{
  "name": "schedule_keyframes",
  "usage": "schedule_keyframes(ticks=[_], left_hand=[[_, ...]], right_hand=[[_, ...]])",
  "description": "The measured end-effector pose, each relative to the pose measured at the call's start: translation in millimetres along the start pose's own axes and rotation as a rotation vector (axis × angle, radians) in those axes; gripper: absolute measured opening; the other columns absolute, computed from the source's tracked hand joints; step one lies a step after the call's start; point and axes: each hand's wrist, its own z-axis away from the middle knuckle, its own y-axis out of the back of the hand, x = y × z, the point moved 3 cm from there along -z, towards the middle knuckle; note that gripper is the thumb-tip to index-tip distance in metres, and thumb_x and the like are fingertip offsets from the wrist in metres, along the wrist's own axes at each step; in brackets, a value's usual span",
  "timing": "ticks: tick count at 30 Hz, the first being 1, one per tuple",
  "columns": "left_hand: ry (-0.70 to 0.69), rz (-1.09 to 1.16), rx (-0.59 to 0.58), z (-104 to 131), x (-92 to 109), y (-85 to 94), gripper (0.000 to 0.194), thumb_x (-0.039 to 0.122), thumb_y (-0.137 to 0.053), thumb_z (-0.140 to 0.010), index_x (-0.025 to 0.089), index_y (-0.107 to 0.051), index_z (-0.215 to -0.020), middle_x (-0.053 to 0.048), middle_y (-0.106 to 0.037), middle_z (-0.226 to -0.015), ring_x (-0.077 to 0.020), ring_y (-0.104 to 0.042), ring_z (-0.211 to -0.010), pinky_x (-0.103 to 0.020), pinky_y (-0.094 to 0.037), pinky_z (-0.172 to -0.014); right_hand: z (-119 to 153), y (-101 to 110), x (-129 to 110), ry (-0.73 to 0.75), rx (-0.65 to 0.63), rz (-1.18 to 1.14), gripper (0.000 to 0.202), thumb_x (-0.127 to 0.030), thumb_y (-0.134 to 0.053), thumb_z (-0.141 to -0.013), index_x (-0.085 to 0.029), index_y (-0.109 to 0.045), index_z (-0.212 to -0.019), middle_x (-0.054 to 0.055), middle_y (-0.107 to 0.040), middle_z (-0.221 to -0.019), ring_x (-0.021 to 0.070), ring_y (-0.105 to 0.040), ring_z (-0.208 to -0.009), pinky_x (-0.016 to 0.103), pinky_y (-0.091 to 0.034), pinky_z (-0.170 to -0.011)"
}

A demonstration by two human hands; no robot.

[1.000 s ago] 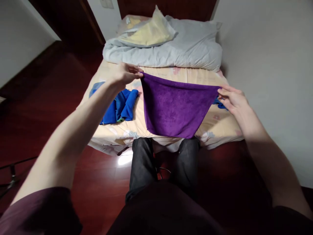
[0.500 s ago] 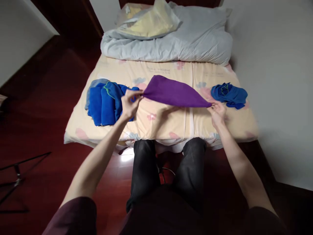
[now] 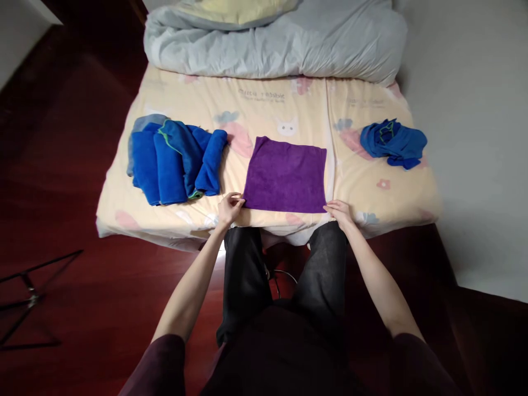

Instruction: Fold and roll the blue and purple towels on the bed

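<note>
A purple towel [image 3: 286,177] lies spread nearly flat on the bed [image 3: 280,118], roughly square, close to the front edge. My left hand [image 3: 231,209] pinches its near left corner between thumb and fingers. At the near right corner, my right hand [image 3: 339,212] grips the cloth with its fingertips. To the left of the towel sits a pile of blue towels [image 3: 171,162], several of them rolled or folded. On the right lies a smaller crumpled blue cloth [image 3: 391,142] with green edging.
A rolled grey quilt [image 3: 268,49] with a yellow item [image 3: 239,10] on top lies across the far end of the bed. A wall [image 3: 466,137] borders the right side. Thin black stand legs [image 3: 31,300] rest on the dark red floor [image 3: 103,291] at left.
The purple towel was held stretched in the air above the bed; now it lies flat on the sheet. Both hands have come down toward the near edge and closer together, still at its corners.
</note>
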Motion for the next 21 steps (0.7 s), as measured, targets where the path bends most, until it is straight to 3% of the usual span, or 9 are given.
schedule_keyframes(ticks=[3, 8, 12, 16, 21], left_hand=[[0.023, 0.020, 0.032, 0.2, -10.6, 5.3, 0.036, 0.034, -0.078, -0.075, 0.019, -0.073, -0.108, -0.009, -0.081, -0.091, -0.0274, -0.078, -0.095, -0.033, -0.058, -0.083], [0.060, 0.082, 0.034, 26.9, -37.4, 10.3, 0.035, 0.037, -0.077, -0.074, 0.020, -0.072, -0.104, -0.011, -0.082, -0.093, -0.0301, -0.079, -0.098, -0.035, -0.059, -0.083], [0.053, 0.065, -0.045, 36.9, -37.3, 10.7, 0.036, 0.041, -0.079, -0.073, 0.020, -0.073, -0.101, -0.011, -0.082, -0.094, -0.0296, -0.078, -0.098, -0.035, -0.058, -0.084], [0.130, 0.023, -0.201, 12.3, -25.1, 11.0, 0.048, 0.050, -0.087, -0.067, 0.019, -0.074, -0.102, -0.007, -0.078, -0.081, -0.0259, -0.075, -0.081, -0.030, -0.053, -0.069], [0.173, 0.128, -0.293, -55.2, 13.3, -4.1, 0.053, 0.042, -0.094, -0.065, 0.018, -0.069, -0.105, -0.003, -0.072, -0.076, -0.0170, -0.064, -0.066, -0.025, -0.047, -0.062]], right_hand=[[1.3, 5.2, 3.6, -0.035, 0.034, -0.029, 0.059, -0.039, -0.105, -0.043, -0.019, -0.058, -0.073, -0.002, -0.065, -0.066, 0.0060, -0.045, -0.053, 0.019, -0.036, -0.046], [8.3, 21.0, 15.6, -0.054, 0.010, -0.029, 0.067, -0.040, -0.106, -0.041, -0.022, -0.048, -0.068, -0.004, -0.058, -0.060, 0.0061, -0.044, -0.052, 0.017, -0.033, -0.043], [8.7, 24.4, 18.1, -0.053, -0.078, -0.009, 0.068, -0.043, -0.107, -0.036, -0.021, -0.052, -0.068, -0.004, -0.058, -0.060, 0.0060, -0.043, -0.054, 0.015, -0.030, -0.041], [2.0, 18.8, 7.7, -0.049, -0.172, 0.032, 0.062, -0.047, -0.106, -0.041, -0.020, -0.060, -0.073, -0.006, -0.054, -0.059, 0.0045, -0.038, -0.049, 0.017, -0.027, -0.039], [-27.5, 11.7, -16.0, -0.054, -0.133, 0.069, 0.056, -0.044, -0.105, -0.050, -0.020, -0.062, -0.076, -0.007, -0.054, -0.058, 0.0040, -0.036, -0.047, 0.019, -0.025, -0.041]])
